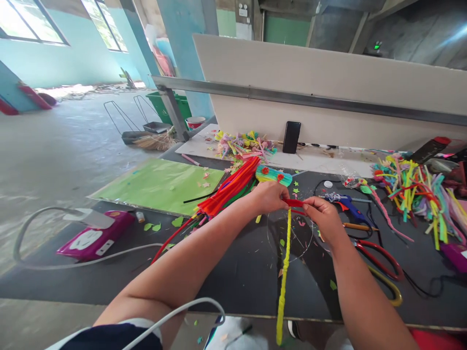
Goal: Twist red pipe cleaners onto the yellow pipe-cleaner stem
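My left hand (pixel 270 197) pinches one end of a short red strip (pixel 294 203). The other end is between the fingertips of my right hand (pixel 323 216). From the strip a long yellow fuzzy stem (pixel 285 277) hangs down past the table's front edge. A thin wire ring (pixel 268 236) lies on the dark table below my hands. Just behind my left hand is a blue-green and yellow fuzzy piece (pixel 273 175) with red spots. Left of it lies a bundle of red stems (pixel 231 187).
Scissors (pixel 381 260) and a blue glue gun (pixel 350 206) lie right of my right hand. Heaps of coloured stems (pixel 419 189) are farther right. A phone (pixel 292 137) leans upright at the back. A green sheet (pixel 156 184) and purple packet (pixel 97 236) lie left.
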{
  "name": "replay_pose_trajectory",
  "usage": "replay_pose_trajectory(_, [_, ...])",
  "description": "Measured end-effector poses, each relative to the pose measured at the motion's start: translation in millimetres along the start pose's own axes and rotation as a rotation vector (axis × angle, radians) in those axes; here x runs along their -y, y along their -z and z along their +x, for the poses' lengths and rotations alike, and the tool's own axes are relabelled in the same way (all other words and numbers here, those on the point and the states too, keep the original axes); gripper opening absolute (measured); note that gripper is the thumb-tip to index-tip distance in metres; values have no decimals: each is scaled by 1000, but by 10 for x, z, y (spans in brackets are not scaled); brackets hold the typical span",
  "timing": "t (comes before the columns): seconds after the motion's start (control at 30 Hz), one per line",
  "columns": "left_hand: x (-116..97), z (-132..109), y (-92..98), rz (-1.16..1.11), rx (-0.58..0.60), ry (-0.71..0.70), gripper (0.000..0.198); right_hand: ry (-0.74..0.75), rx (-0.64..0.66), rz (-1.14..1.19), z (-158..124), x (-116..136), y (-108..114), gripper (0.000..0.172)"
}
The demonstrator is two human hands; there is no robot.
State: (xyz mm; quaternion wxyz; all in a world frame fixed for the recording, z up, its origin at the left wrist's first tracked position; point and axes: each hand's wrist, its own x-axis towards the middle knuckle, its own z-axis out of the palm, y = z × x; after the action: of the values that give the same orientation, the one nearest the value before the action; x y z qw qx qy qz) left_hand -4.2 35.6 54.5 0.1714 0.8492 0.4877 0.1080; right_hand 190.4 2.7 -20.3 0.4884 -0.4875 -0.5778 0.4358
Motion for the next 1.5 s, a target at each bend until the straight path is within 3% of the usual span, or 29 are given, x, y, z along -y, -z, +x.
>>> replay_pose_trajectory(0.27, [31, 0, 6, 69, 8, -24, 23, 9, 55, 20, -16, 27, -10, 18])
replay_pose_trajectory(0.7, [50, 24, 28, 6, 29, 7, 27, -1, 29, 101, -3, -24, 1, 19])
replay_pose_trajectory(0.8, [78, 33, 30, -68, 44, -26, 25, -3, 33, 163, 5, -31, 9, 16])
replay_pose_trajectory(0.9, [129, 49, 9, -220, 132, -78, 23, 3, 35, 213, 34, -33, 38, 13])
replay_pose_trajectory(1.07, [176, 65, -31, -361, 219, -110, 25, -141, 164, 275, 88, -55, 102, 19])
replay_pose_trajectory(1.23, [144, 51, -79, -452, 318, -127, 22, -195, 509, 151, 74, -58, 109, 27])
replay_pose_trajectory(1.33, [121, 42, -131, -577, 418, -120, 21, -199, 496, 171, 58, -46, 111, 23])
replay_pose_trajectory(1.5, [96, 45, -172, -650, 411, -88, 18, -248, 398, 290, 42, -35, 138, 20])
